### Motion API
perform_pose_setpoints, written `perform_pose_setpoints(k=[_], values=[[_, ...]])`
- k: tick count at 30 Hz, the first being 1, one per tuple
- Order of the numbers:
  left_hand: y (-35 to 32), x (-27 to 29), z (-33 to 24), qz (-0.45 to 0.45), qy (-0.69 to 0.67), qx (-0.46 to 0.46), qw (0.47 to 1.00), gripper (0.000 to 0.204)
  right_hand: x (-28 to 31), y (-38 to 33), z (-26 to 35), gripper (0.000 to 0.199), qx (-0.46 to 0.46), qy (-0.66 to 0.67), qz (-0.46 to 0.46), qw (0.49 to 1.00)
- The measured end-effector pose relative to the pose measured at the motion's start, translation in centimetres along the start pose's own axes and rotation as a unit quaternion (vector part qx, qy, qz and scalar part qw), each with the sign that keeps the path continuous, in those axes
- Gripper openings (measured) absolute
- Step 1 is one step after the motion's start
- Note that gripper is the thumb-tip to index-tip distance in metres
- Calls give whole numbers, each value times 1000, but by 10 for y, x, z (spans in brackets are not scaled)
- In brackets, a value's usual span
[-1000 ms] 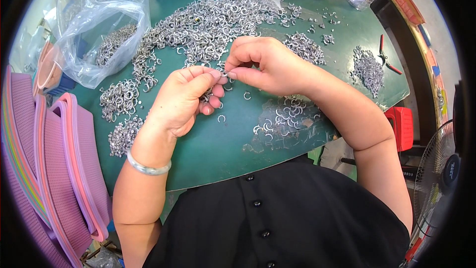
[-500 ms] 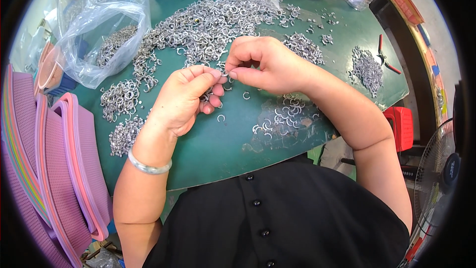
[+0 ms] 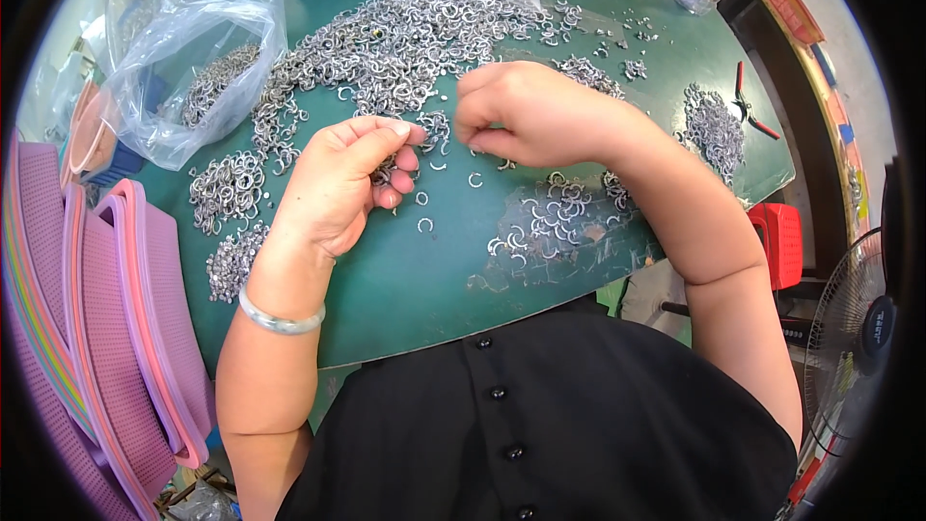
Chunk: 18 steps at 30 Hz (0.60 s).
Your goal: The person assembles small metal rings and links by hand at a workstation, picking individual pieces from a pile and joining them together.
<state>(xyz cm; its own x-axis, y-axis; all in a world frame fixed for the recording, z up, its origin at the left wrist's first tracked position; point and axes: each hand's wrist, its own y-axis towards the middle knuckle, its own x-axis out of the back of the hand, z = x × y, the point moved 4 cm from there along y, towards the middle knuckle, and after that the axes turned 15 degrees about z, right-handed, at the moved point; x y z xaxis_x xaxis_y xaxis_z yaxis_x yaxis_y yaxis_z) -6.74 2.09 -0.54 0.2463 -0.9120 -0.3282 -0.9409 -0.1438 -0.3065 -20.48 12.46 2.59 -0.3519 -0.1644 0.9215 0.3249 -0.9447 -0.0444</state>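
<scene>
Left hand [image 3: 338, 183] curled, fingertips pinched on small metal rings [image 3: 424, 125], right hand [image 3: 526, 111] closed, thumb and forefinger apparently nipping one ring, green table [image 3: 405, 280] beneath.

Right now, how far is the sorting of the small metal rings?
Done, it seems: small groups of rings by the left hand and a pile at the far right. In hand: both hands, the right hand too, pinch rings at the centre. Left: the large heap and a clear bag holding more.

One head-worn fisheye view — looking steeply down, close over the green table [image 3: 405, 289].
</scene>
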Motion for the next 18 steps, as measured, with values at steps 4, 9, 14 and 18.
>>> perform_pose_setpoints(k=[4,9,14,18], values=[[-1,1,-1,-11,-7,0,1000,15,-8,11,0,5,-24,-10,-60,998],[-1,0,-1,-27,1,5,1000,15,-14,16,-1,6,-16,-20,-49,998],[-1,1,1,-16,25,10,1000,15,-6,14,5,8,-25,10,-59,998],[-2,-5,0,-14,25,25,999,15,1,11,13,9,-20,11,-74,997]])
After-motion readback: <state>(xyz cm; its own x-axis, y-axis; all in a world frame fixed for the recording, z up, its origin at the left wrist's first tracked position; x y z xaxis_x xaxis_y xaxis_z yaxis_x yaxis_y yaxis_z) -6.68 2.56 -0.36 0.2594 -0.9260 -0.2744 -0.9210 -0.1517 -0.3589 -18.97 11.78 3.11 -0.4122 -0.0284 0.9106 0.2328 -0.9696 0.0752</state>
